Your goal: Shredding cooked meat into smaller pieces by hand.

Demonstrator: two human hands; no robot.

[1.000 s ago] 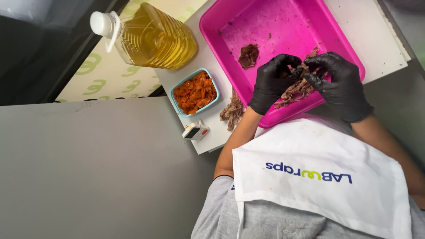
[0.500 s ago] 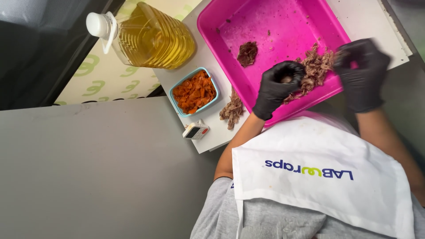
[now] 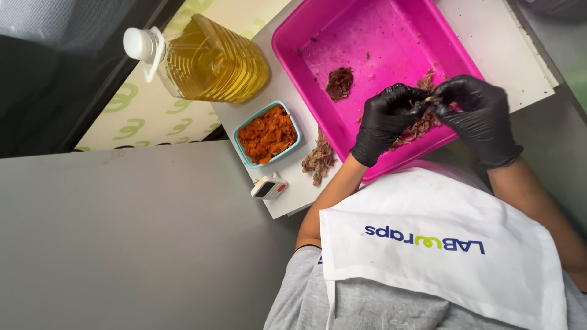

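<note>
Head view, the only 1: both hands wear black gloves and meet over the near edge of the pink tray (image 3: 391, 36). The left hand (image 3: 388, 119) is curled, its fingertips pinched on a small strand of the shredded brown meat (image 3: 422, 125); the right hand (image 3: 480, 113) is likewise curled, thumb and forefinger closed on the same strand from the other side. The bulk of the shreds lies in the tray just under the 2 hands, near its front wall.

Half a second ago the hands were spread well apart, the right one out at the tray's right rim with a tuft of meat stretched between them. Now they have come back together at the middle. That reads as 1 pull finished and a fresh grip taken, so the shredding appears to be mid-course, not near its end: a dark unshredded lump (image 3: 340, 82) sits alone farther back in the tray.

Outside the tray, a small heap of shreds (image 3: 319, 162) lies on the white board (image 3: 532, 61). Beside it stand a blue dish of orange pieces (image 3: 267, 134), a small timer (image 3: 269, 187) and a big oil bottle (image 3: 205, 61).
</note>
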